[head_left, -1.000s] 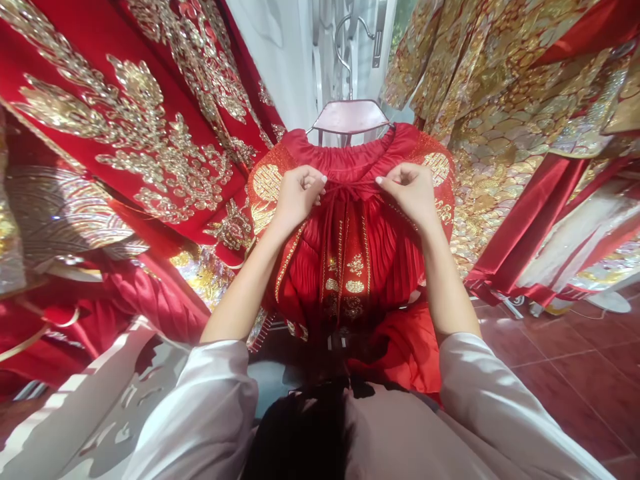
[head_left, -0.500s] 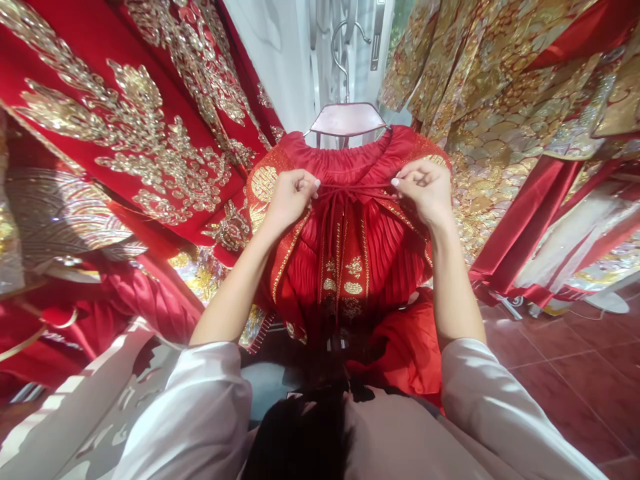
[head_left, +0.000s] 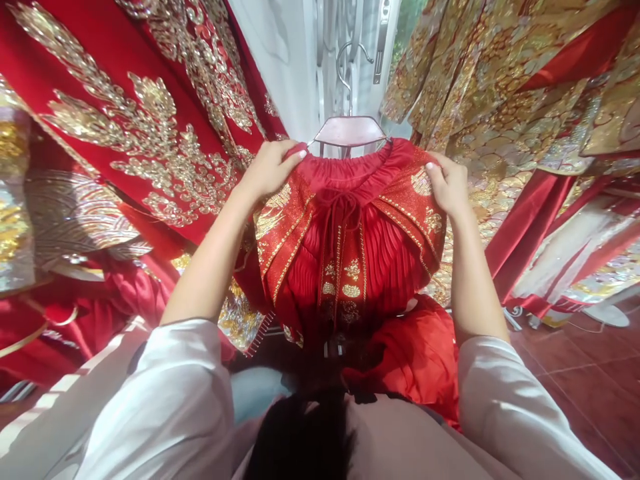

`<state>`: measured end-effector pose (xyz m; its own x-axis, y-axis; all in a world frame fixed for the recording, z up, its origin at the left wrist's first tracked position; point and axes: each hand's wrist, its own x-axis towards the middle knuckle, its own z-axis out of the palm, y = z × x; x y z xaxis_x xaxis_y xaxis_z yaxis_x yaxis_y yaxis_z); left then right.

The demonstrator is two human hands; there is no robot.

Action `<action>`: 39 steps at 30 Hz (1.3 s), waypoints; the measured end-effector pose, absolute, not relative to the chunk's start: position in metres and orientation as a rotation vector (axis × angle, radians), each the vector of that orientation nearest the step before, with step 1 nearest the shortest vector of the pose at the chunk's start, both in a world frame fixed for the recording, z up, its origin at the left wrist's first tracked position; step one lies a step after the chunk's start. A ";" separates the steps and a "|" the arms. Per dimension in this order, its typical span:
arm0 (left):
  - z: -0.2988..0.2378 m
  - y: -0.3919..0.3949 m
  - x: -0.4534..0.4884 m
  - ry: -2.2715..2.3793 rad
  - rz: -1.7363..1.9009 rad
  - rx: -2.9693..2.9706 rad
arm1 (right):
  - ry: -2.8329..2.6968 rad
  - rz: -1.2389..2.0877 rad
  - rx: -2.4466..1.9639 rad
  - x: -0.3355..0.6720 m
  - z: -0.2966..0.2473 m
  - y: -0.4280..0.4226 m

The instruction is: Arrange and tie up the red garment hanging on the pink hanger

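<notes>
In front of me a red pleated skirt [head_left: 380,250] with gold-embroidered panels hangs from a metal hanger [head_left: 350,131]. Its gathered waistband has a drawstring bow [head_left: 343,202] tied at the middle front. My left hand [head_left: 274,167] grips the upper left side of the skirt, thumb on the front and fingers behind. On the upper right side, my right hand [head_left: 447,183] holds the fabric the same way, its thumb beside a gold round motif. The fingertips of both hands are partly hidden by the cloth.
Red cloth with gold beadwork [head_left: 165,127] hangs at the left. Gold patterned garments [head_left: 480,100] fill the right. A white door [head_left: 373,67] with a lock plate stands behind the hanger. Bright red fabric [head_left: 420,353] lies low in front, above the tiled floor [head_left: 575,380].
Both hands have let go of the drawstring ends and moved outward to the skirt's upper sides. The bow now hangs loose, and the sides have been taken hold of.
</notes>
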<state>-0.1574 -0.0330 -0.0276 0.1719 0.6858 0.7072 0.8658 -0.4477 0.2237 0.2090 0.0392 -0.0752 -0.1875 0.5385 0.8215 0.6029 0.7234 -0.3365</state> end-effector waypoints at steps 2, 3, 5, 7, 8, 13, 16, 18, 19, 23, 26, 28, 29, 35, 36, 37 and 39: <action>-0.032 -0.025 -0.162 -1.572 -1.230 -2.125 | -1.760 -0.010 -0.912 0.209 -0.080 0.052; -0.034 -0.024 -0.164 -1.611 -1.285 -2.059 | -1.717 0.034 -0.914 0.208 -0.083 0.057; -0.040 -0.027 -0.166 -1.684 -1.381 -1.930 | -1.669 0.170 -0.901 0.208 -0.091 0.068; -0.045 -0.035 -0.169 -1.715 -1.443 -1.843 | -1.638 0.339 -0.891 0.210 -0.101 0.073; -0.047 -0.041 -0.170 -1.709 -1.456 -1.828 | -1.614 0.414 -0.903 0.212 -0.105 0.074; -0.041 -0.059 -0.177 -1.673 -1.354 -2.162 | -1.570 0.440 -0.932 0.220 -0.086 0.057; -0.028 -0.058 -0.183 -1.671 -1.178 -2.510 | -1.856 0.345 -0.724 0.214 -0.049 0.048; -0.023 -0.055 -0.186 -1.637 -1.104 -2.579 | -2.127 0.257 -0.655 0.205 -0.030 0.048; -0.022 -0.053 -0.186 -1.619 -1.096 -2.555 | -2.224 0.197 -0.654 0.200 -0.025 0.049; -0.026 -0.044 -0.170 -1.583 -1.277 -2.201 | -2.111 0.026 -0.690 0.185 -0.032 0.060; -0.026 -0.041 -0.148 -1.633 -1.363 -1.896 | -1.906 -0.009 -0.698 0.180 -0.047 0.065; -0.023 -0.040 -0.138 -1.681 -1.305 -1.798 | -1.876 -0.061 -0.741 0.179 -0.052 0.061; -0.021 -0.040 -0.135 -1.715 -1.251 -1.775 | -1.903 -0.114 -0.794 0.178 -0.052 0.057; -0.052 -0.051 -0.127 -1.759 -0.993 -1.630 | -2.144 -0.457 -0.948 0.182 -0.057 0.007; -0.070 -0.059 -0.118 -1.666 -1.054 -1.571 | -2.116 -0.484 -0.900 0.187 -0.067 -0.003; -0.095 -0.068 -0.104 -1.565 -1.146 -1.478 | -2.061 -0.504 -0.873 0.193 -0.082 -0.012; -0.156 -0.089 -0.067 -1.501 -1.352 -1.646 | -1.900 -0.489 -0.936 0.213 -0.128 -0.030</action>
